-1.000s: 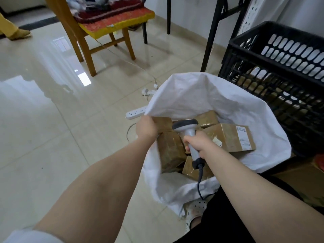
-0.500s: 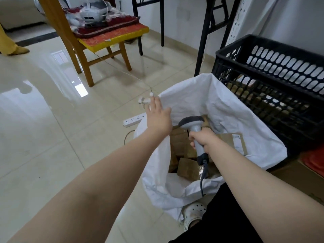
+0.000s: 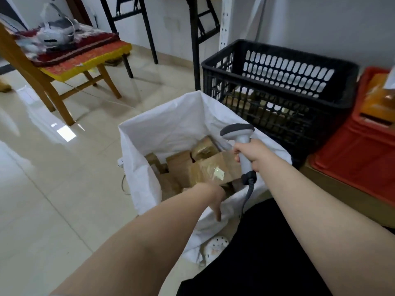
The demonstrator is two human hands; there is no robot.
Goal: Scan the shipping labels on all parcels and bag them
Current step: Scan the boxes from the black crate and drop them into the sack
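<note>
**A:** Count it out for me!

**B:** Two bare hands, one scanner (image 3: 237, 131), one white sack (image 3: 171, 129), and parcels (image 3: 209, 167) inside it. Four cardboard tops show, the rest unclear.

**A:** Where are they from the fingers?

**B:** Twelve o'clock of the left hand (image 3: 211, 193). One finger points straight down on the sack's near rim. The others are hidden, so I can't tell if it pinches. The right hand (image 3: 250, 153) is wrapped tight round the scanner's grey handle, with parcels at eight o'clock.

**A:** Textures?

**B:** Crumpled woven sack and taped brown boxes. There's a slotted black crate (image 3: 267, 118) at one o'clock and an orange crate (image 3: 359, 159) at three.
</note>
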